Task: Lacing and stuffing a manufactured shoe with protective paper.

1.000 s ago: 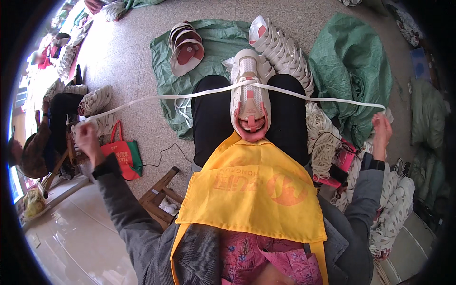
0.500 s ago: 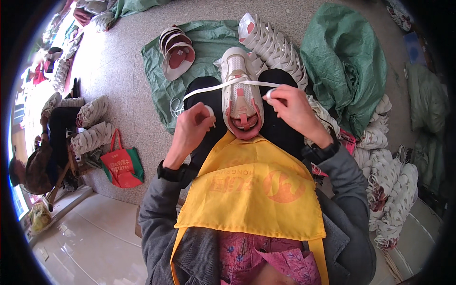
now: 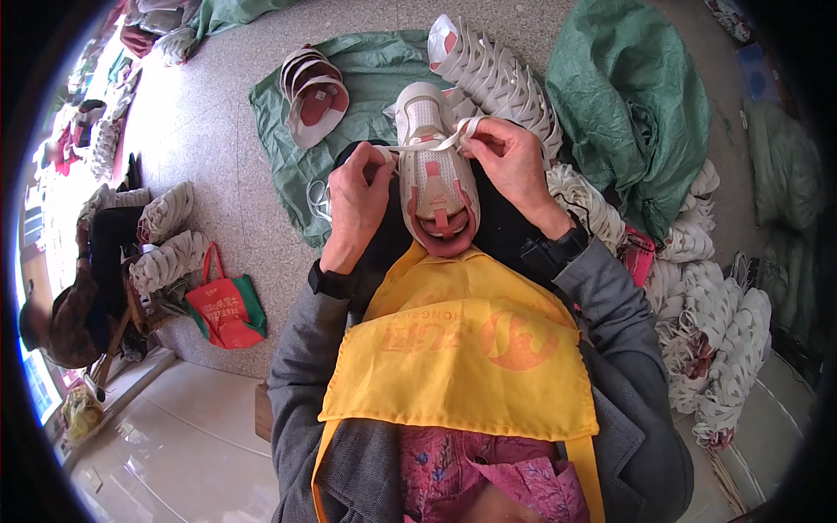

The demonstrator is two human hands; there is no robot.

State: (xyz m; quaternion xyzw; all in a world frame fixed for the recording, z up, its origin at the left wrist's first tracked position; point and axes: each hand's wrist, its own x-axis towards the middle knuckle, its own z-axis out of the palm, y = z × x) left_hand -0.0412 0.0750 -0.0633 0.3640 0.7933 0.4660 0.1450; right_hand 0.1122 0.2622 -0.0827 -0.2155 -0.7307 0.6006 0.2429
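Note:
A white and pink sneaker (image 3: 438,187) rests between my knees, toe pointing away and heel opening against my yellow apron (image 3: 458,349). A flat white shoelace (image 3: 410,148) crosses over its front. My left hand (image 3: 357,199) is closed at the left of the shoe, pinching one end of the lace. Close above the shoe's right side, my right hand (image 3: 508,166) is closed on the other part of the lace, which bends up in a small loop at the fingertips. The shoe's lower eyelets are partly hidden by the lace and fingers.
Ahead, a green woven sheet (image 3: 366,61) lies on the floor with nested shoe uppers (image 3: 321,103) and a longer row of them (image 3: 501,78). A green sack (image 3: 628,113) and piled laced uppers (image 3: 724,349) are at right. Left are a red-green bag (image 3: 225,305) and another person (image 3: 74,314).
My right hand has moved left and forward, bringing the lace over the shoe and bending it into a loop. My left hand has moved slightly forward, closer to the shoe.

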